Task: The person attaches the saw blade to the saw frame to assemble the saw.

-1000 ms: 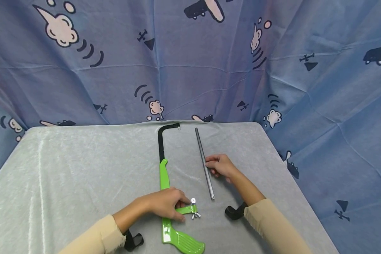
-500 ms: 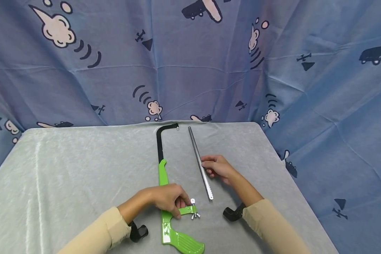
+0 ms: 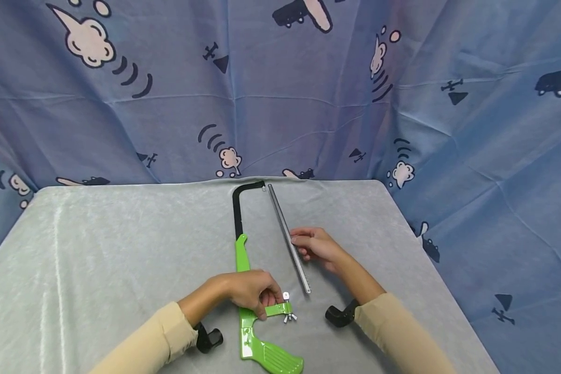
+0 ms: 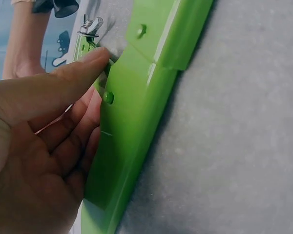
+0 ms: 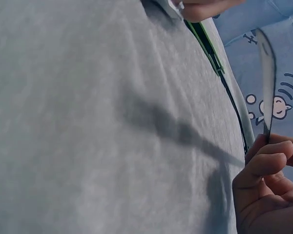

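A green and black hacksaw frame (image 3: 242, 254) lies lengthwise on the table, its ribbed green handle (image 3: 278, 357) nearest me and its black bent end (image 3: 249, 187) far off. My left hand (image 3: 254, 291) grips the short green arm (image 3: 276, 310) by the handle, thumb on one side, as the left wrist view shows too. A silver wing nut (image 3: 290, 317) sits at that arm's tip. My right hand (image 3: 320, 246) pinches a thin grey hacksaw blade (image 3: 280, 218) near its middle, just right of the frame. In the right wrist view the blade (image 5: 268, 83) is raised above the cloth.
A pale grey cloth (image 3: 121, 249) covers the table. Behind it and along the right hangs a blue patterned curtain (image 3: 285, 119). Black wrist mounts (image 3: 208, 338) jut out beneath both beige sleeves (image 3: 397, 327).
My right hand has shifted a little left with the blade, and the blade's far end has swung left to beside the frame's black tip. My left hand has moved slightly along the green arm.
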Demonstrator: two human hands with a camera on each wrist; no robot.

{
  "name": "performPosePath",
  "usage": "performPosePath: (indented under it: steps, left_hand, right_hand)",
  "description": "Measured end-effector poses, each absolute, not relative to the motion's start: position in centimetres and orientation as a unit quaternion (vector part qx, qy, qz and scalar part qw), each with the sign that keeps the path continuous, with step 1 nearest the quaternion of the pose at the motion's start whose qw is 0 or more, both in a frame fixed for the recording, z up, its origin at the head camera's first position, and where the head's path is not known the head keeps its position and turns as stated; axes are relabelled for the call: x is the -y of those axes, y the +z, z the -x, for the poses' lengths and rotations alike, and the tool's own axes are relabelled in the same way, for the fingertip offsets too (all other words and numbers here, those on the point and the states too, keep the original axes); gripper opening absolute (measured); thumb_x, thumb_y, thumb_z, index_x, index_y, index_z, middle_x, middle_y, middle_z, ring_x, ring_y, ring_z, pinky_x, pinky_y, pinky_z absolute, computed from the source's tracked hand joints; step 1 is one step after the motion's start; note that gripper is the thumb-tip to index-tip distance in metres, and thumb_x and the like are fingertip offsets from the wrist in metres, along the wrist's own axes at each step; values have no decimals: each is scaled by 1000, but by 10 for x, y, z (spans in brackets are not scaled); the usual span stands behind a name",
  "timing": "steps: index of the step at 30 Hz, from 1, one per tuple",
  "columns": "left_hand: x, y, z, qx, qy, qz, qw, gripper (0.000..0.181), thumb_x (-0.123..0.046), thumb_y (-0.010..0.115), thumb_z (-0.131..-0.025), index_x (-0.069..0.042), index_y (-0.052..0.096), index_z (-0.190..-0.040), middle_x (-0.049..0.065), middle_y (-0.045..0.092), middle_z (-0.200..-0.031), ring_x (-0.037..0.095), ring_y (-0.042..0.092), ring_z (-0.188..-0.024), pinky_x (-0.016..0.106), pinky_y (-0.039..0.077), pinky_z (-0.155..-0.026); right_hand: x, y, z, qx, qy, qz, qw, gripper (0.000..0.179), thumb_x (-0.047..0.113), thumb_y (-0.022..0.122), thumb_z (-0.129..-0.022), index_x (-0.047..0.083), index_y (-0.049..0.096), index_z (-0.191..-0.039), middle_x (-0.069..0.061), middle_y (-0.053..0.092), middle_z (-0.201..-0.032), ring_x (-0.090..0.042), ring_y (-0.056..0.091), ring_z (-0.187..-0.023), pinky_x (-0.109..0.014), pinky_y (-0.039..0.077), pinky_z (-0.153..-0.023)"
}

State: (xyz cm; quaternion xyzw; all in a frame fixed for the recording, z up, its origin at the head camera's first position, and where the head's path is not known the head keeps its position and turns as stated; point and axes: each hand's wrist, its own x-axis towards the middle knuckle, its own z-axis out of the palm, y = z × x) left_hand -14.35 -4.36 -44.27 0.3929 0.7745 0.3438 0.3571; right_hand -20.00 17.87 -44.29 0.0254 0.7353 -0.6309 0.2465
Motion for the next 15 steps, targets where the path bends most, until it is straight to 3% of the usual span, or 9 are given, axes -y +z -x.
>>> performPosePath:
  steps: [15]
  left_hand:
    - [45,-445,143,-781,326,-410,340,28,-2,84,-76,-10,68,-98,-7,58,-78,-1,52,-72,17,47,-71]
  right_hand:
    - [-164,-446,204,-726,-640,-25,251,39,5,59,-95,-10,52,-130,1,50,-70,-6,44,-57,-18,39,-50]
